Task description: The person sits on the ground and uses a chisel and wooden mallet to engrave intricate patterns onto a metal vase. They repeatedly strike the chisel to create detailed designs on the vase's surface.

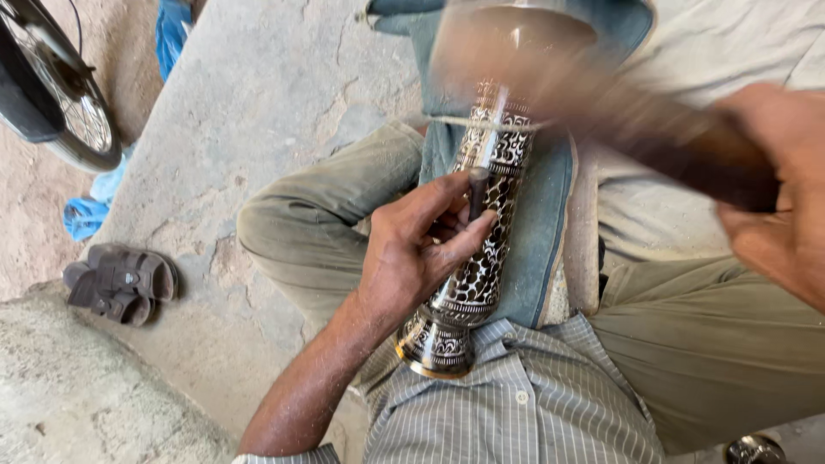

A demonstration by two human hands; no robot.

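The left hand (412, 249) is curled shut around a thin dark tool (477, 191), pinched between the thumb and fingers. The tip of the tool rests on a tall metal vase (481, 258). The vase is black with shiny silver patterns all over it. It lies tilted across the person's lap, with its round foot near the striped shirt (533, 404) and its wide mouth pointing away. A blue cloth pad (537, 232) lies under the vase, on the person's legs.

The right hand (778, 189) is closed tight around the dark handle of a hammer (601, 94). The hammer is blurry and sits up above the top of the vase.

The person sits on a grey stone floor (258, 103). A pair of dark sandals (120, 282) lies off to the left. A bike wheel (64, 94) shows in the top left corner.
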